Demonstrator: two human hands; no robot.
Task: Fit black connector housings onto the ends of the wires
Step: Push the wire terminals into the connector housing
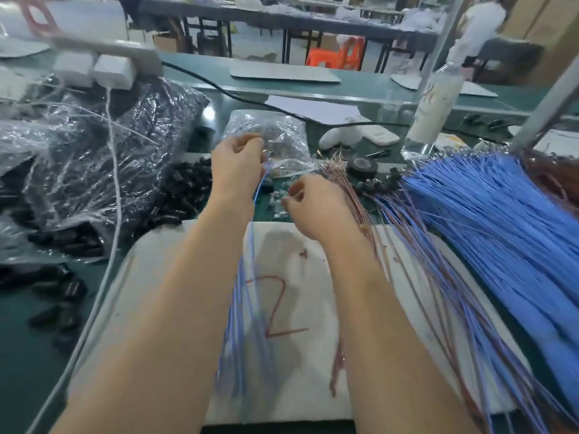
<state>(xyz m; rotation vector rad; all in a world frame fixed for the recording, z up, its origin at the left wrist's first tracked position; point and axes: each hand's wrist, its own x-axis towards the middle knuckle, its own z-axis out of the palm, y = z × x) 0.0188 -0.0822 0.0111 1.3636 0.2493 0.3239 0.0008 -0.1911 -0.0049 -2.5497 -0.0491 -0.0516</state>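
Observation:
My left hand (238, 164) is raised over the bench with its fingers curled, holding a few thin blue wires (250, 277) that hang down between my forearms. My right hand (313, 205) hovers lower and to the right, fingertips pinched together near small clear parts (279, 202); what it pinches is too small to make out. A heap of black connector housings (185, 189) lies just left of my left hand. A spread of blue and brown wires (416, 261) fans out under my right wrist.
A white pad (291, 308) marked with a red "2" lies under my forearms. A thick blue wire bundle (501, 220) fills the right. Plastic bags of black housings (94, 145) sit left, a clear bag (269, 133) behind my hands, and a black tape roll (362, 167) further right.

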